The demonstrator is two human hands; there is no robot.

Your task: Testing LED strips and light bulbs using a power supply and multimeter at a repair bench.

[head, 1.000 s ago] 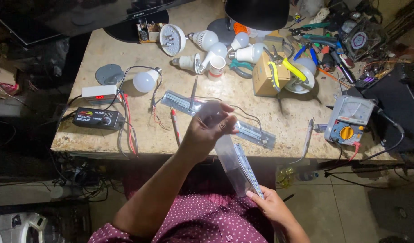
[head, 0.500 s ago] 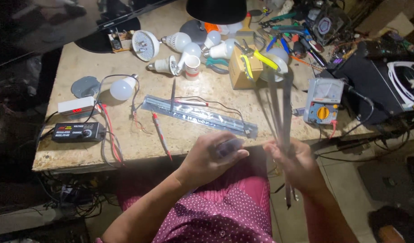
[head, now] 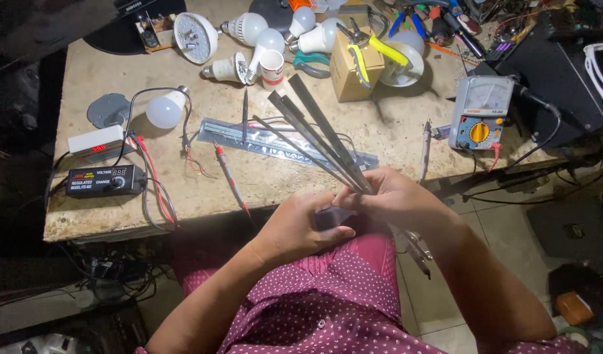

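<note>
My right hand (head: 396, 200) grips a bundle of several long thin metal strips (head: 318, 131) that fan out up and to the left over the workbench. My left hand (head: 300, 226) sits just left of it, at the bundle's lower end, its fingers closed around a small dark part of the bundle. Both hands hover in front of the bench's near edge, above my lap. Under the strips, a long clear plastic sleeve (head: 249, 136) with another strip lies flat on the bench (head: 203, 190).
Left on the bench are a black power supply (head: 103, 180), a white bulb (head: 163, 110) and red probe leads (head: 228, 174). Several bulbs (head: 255, 33) and a cardboard box (head: 350, 65) with yellow pliers stand behind. A multimeter (head: 480, 113) sits right.
The strips swung from pointing almost straight up to leaning up-left over the bench. My hands closed together on the bundle's lower end. The view shifted closer.
</note>
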